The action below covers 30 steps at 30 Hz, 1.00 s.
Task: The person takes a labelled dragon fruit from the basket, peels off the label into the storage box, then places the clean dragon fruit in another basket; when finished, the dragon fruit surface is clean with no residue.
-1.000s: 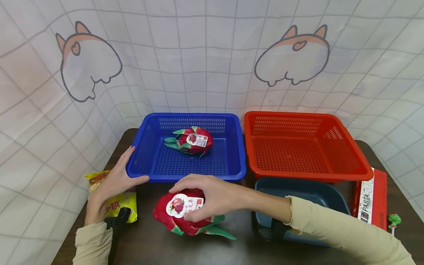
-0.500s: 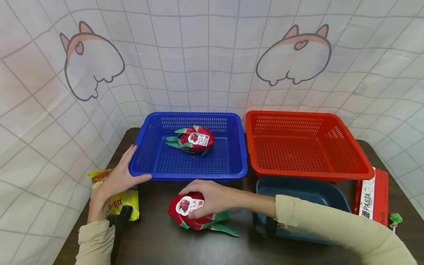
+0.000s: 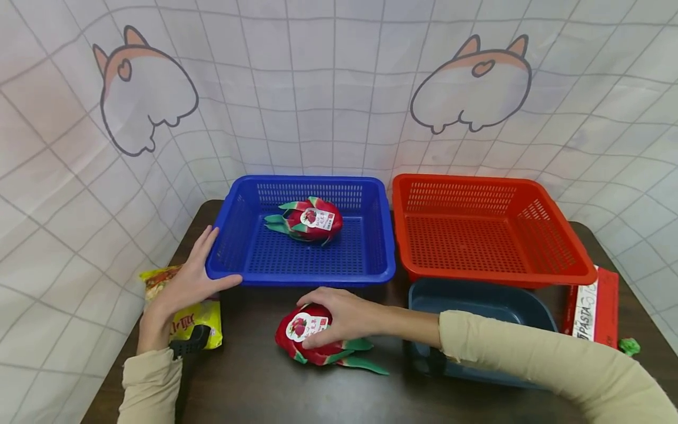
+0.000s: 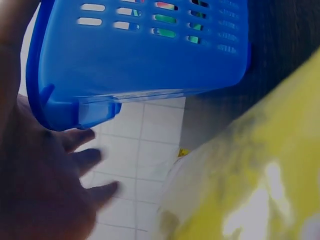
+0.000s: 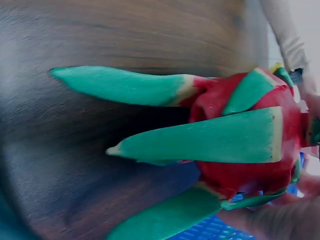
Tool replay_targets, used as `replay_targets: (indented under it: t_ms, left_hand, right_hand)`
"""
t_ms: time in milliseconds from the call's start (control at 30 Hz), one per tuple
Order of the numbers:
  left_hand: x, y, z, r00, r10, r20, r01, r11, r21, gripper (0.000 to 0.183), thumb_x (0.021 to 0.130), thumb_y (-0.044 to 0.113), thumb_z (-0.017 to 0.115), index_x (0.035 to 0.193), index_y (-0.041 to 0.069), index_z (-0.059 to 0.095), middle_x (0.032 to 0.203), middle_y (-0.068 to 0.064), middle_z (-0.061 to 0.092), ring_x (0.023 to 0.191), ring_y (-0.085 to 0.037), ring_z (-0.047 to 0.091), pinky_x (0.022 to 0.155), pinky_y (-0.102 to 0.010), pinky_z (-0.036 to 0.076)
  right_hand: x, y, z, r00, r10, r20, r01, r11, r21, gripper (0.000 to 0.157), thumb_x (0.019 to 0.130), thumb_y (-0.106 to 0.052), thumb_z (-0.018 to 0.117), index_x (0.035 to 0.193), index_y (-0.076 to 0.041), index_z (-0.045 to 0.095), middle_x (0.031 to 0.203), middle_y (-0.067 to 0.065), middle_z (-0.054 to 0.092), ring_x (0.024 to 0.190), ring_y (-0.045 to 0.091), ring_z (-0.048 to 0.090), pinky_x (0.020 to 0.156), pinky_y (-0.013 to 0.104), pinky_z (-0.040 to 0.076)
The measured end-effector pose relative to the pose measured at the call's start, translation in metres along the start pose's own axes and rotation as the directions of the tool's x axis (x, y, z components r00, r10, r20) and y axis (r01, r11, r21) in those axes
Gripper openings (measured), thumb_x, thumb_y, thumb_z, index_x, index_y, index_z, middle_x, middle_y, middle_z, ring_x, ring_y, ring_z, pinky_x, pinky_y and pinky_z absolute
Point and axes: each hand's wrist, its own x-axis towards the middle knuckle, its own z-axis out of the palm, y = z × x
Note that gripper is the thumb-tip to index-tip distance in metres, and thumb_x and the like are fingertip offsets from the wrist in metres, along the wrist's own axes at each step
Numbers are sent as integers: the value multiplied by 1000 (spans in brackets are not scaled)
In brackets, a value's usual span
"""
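In front of the blue basket (image 3: 312, 278), the right hand (image 3: 341, 318) holds a dragon fruit (image 3: 318, 355), label side up; its grip curls round the body, and the green leaves trail off to the right. Whether this fruit rests on the worktop (image 3: 275, 394) or hangs slightly above it, I can't tell. At the basket's near left corner the left hand (image 3: 196, 281) has its thumb and fingers spread wide, seemingly touching the rim without closing on it. Farther off, on the basket's floor, lies a second dragon fruit (image 3: 313, 221) with its leaves pointing left. By how the pair lie, the work looks part-way along: one fruit is inside the basket, while the one in hand is outside it and not yet let go. The basket's near wall stands between the two.

As for the rest, a small green thing (image 3: 629, 346) sits well to the basket's right and in front of it. Nearer to the basket on that side is a dark tub (image 3: 482, 290), with the right forearm across it. A yellow packet (image 3: 203, 321) lies in front and to the left, partly behind the left arm. A red and white box (image 3: 606, 309) is well to the right; a red basket (image 3: 455, 244) is just beside, also right. Behind the basket hangs a checked cloth (image 3: 333, 88).
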Motion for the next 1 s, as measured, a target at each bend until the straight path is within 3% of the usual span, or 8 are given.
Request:
replay_targets:
  t_ms: [167,300,367,467,533,700,833,1000]
  left_hand:
    - [-15,26,4,965,201,-170,-210,977,-36,104,75,22,83,156,25,18,165,1,5,153,-24,-6,109,-77,9]
    - [-43,62,30,947,311,-81,-319,938,-136,113,67,15,87,156,26,18,164,5,13,152,-14,9,123,-41,17]
    - [-55,72,51,945,327,1,-320,928,-192,118,66,15,88,156,26,13,164,6,12,150,-11,13,121,-26,21]
    - [-62,73,77,939,334,81,-302,915,-267,119,67,17,87,157,24,10,164,6,12,150,-12,15,121,-39,26]
    - [-62,73,86,931,359,73,-325,901,-286,116,67,17,88,156,22,14,162,2,19,148,-12,21,119,-40,30]
    - [-59,74,90,922,380,72,-353,903,-243,107,69,23,88,154,23,23,153,-2,35,138,-11,36,112,-28,39]
    - [-56,72,97,913,360,192,-317,922,-220,104,70,30,86,154,26,25,154,4,31,138,-20,38,106,-49,44]
    - [-47,70,103,879,382,287,-292,905,-311,103,72,31,85,154,21,23,155,4,27,135,-27,38,101,-35,51]
  right_hand:
    - [-6,-2,7,992,82,-100,-83,997,3,71,77,-56,73,132,-18,48,118,-3,58,102,8,54,74,15,51]
    - [-12,-4,12,980,121,-155,-120,993,15,72,76,-60,72,129,-19,45,115,-3,58,99,7,55,74,17,52]
    - [-16,-5,12,976,120,-181,-120,993,8,70,77,-58,72,128,-18,45,116,-2,58,99,8,56,76,18,53]
    - [-20,-4,11,970,98,-221,-106,994,-22,68,79,-55,72,129,-15,46,118,0,58,102,10,56,81,22,54]
    - [-23,-4,10,968,89,-236,-100,994,-36,67,80,-55,71,128,-16,47,119,0,58,103,10,56,84,24,55]
    - [-26,-3,8,964,63,-259,-77,996,-47,61,81,-52,71,125,-17,48,116,0,58,101,10,56,85,26,54]
    - [-27,-2,8,963,45,-265,-65,996,-67,58,81,-50,71,123,-16,49,114,-1,59,98,9,57,83,24,54]
    - [-27,-4,8,960,5,-279,-44,990,-133,52,81,-50,72,117,-17,53,108,-4,59,93,7,56,78,20,52]
